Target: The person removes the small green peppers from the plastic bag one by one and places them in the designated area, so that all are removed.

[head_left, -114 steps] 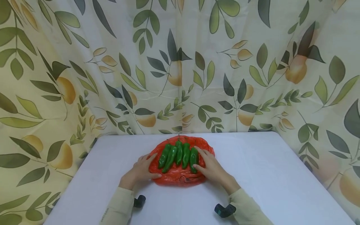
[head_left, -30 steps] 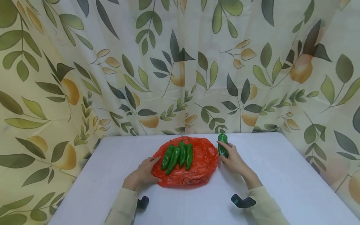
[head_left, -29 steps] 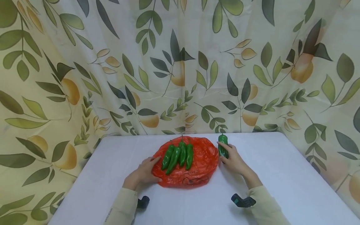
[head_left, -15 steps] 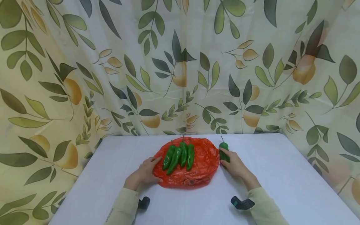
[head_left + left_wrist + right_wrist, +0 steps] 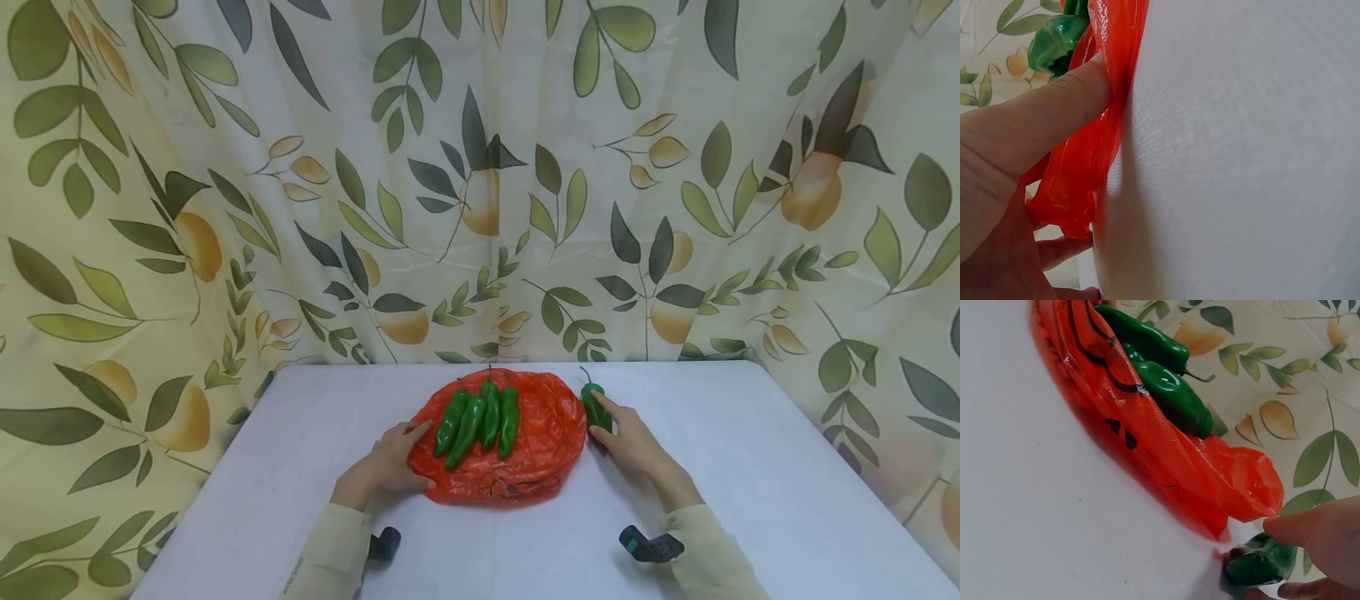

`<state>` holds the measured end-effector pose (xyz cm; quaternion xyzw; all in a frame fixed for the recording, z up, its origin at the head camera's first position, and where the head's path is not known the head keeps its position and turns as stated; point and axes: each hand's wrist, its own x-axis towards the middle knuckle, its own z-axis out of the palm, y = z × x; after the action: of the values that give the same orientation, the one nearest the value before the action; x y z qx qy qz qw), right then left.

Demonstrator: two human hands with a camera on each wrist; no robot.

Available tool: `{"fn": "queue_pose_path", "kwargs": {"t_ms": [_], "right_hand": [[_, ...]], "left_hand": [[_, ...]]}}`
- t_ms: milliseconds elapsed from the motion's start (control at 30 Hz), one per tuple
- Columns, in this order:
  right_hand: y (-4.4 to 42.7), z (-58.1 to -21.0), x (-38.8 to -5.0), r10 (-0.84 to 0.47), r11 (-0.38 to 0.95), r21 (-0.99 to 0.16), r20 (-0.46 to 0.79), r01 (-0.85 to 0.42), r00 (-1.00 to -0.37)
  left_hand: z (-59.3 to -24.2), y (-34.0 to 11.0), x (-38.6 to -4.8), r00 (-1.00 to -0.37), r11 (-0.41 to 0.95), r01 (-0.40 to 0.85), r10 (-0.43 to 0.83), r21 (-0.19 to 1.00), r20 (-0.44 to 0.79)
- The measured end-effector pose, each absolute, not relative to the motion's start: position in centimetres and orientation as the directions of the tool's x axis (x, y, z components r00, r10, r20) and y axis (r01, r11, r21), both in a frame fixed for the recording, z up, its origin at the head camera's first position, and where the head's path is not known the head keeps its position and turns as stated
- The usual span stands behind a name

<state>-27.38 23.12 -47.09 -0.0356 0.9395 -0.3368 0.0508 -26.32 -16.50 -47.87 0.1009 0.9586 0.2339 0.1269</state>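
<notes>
Several long green peppers (image 5: 467,429) lie side by side on a crumpled red plastic bag (image 5: 551,421) on the white table. At the bag's left edge my left hand (image 5: 390,461) holds the plastic between thumb and fingers, also seen close in the left wrist view, with the thumb pressed on the red bag (image 5: 1072,181). Just right of the bag, my right hand (image 5: 632,442) grips a single green pepper (image 5: 595,400), its stem pointing away from me. In the right wrist view that pepper (image 5: 1261,565) appears to rest on the tabletop, partly covered by fingers.
The white tabletop (image 5: 495,550) stretches on both sides of the bag. A leaf-and-fruit patterned curtain (image 5: 480,183) hangs behind its back edge and along the sides. Black wrist devices (image 5: 651,546) sit at both sleeves.
My right hand has carried one pepper off the bag onto its right side. Lately that pepper has come down and its stem tilts left. The left hand stays at the bag's left edge.
</notes>
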Motion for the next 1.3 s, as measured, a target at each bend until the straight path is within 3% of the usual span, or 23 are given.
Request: {"fn": "queue_pose_path", "kwargs": {"t_ms": [333, 700, 833, 1067, 1300], "right_hand": [[23.7, -46.0, -27.3, 0.028, 0.794, -0.603, -0.087, 0.075, -0.996], [21.9, -44.9, -27.0, 0.048, 0.783, -0.622, 0.031, 0.018, -0.998], [20.4, -44.9, -26.6, 0.016, 0.780, -0.624, 0.089, -0.043, -0.996], [17.3, -45.7, -26.0, -0.126, 0.754, -0.605, 0.250, -0.256, -0.960], [14.9, -46.7, -24.8, -0.219, 0.722, -0.608, 0.252, -0.331, -0.942]], "left_hand": [[-47.7, -16.4, -26.2, -0.951, 0.873, 0.130, 0.245, 0.471, -0.191], [-47.4, -16.4, -26.1, -0.951, 0.874, 0.126, 0.241, 0.470, -0.194], [-47.4, -16.5, -26.1, -0.949, 0.870, 0.125, 0.246, 0.477, -0.199], [-47.3, -16.4, -26.1, -0.949, 0.871, 0.121, 0.242, 0.476, -0.200], [-47.8, -16.4, -26.2, -0.948, 0.868, 0.107, 0.236, 0.485, -0.213]]}}
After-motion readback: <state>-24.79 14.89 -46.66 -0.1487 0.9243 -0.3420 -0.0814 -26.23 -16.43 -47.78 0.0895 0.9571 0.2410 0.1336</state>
